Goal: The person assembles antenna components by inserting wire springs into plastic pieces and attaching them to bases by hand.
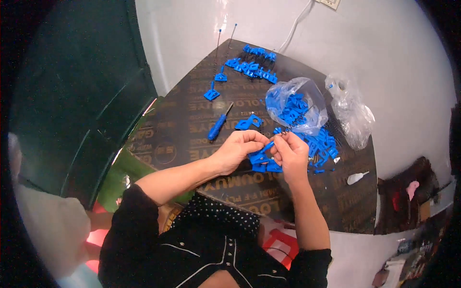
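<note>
Pale walls [403,57] and a dark green door [72,72] frame the dark, letter-printed desk [336,206] I am looking down on. From my remote seat I find the narrow blue piece [269,147] near the desk's front, up between both hands, with its long axis slanting from lower left to upper right. That slant is the relation I watch: the left hand [239,149] meets it from the left, thumb and index fingers closed near its lower part, while the right hand [291,152] has its fingers pinched together at the upper end. Neither hand is nearer; both touch it. Just above the right fingertips shows a dark coil [286,130], and I cannot tell whether it joins the piece or only lies behind it. Close below the hands I see more blue parts [261,166], partly covered by them. Beyond the right hand lie a loose blue heap [322,144] and an open clear bag [315,98] of similar parts, with a crumpled clear bag [354,117] to its right. Farther left, a blue-handled screwdriver [218,126] points away from the person, and a white bottle [356,178] lies near the desk's right edge
</note>
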A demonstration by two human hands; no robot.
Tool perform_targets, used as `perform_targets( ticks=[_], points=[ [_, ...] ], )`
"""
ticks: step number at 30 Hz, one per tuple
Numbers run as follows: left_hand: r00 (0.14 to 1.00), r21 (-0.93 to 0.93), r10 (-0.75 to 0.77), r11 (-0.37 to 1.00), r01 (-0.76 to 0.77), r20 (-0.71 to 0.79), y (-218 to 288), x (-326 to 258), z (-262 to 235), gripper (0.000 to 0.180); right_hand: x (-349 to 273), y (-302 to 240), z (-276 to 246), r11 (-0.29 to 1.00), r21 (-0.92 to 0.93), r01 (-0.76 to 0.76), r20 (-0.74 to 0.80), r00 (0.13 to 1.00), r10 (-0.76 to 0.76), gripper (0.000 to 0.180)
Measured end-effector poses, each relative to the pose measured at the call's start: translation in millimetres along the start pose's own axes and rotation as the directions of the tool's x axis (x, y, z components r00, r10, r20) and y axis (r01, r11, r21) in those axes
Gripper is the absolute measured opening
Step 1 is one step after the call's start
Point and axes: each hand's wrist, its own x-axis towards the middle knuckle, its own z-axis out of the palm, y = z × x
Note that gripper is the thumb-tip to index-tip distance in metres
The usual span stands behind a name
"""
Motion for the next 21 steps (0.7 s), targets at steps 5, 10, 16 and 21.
perform_targets(
  ticks=[5,10,16,21],
  points=[
    [1.000,-0.078,-0.011,0.997,0.011,0.003,-3,0,0,0.016,0,1,3,0.999,0.041,-0.014,-0.003,1.000,0.014,0.014],
    [1.000,-0.142,-0.018,0.990,0.015,-0.019,2,-11,4,0.023,-2,-3,5,0.998,0.064,-0.018,-0.024,1.000,0.020,0.013],
    [0.996,-0.124,0.055,0.990,-0.063,-0.066,-4,-25,-2,0.032,-3,0,6,0.995,0.096,0.009,-0.002,1.000,-0.009,0.014],
    [0.986,-0.202,0.100,0.971,-0.126,-0.133,-7,-36,1,0.029,-3,-1,6,0.991,0.132,0.006,-0.011,1.000,-0.004,0.013]
  ],
)
